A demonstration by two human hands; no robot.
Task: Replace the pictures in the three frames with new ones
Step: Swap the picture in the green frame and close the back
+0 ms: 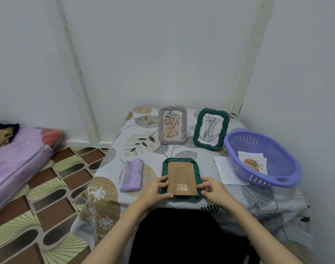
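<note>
Squarely between both hands [157, 189], green frame [181, 179].

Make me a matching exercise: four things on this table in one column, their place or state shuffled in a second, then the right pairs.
Things:
1. grey frame
2. green frame under the hands
3. purple cloth
4. purple basket

Place or state:
A. folded, left of the face-down frame
B. face down, cardboard back up
C. right side of the table, holding printed pictures
D. upright at the back, showing a line drawing

Pairs: 1-D, 2-B, 3-A, 4-C
</note>
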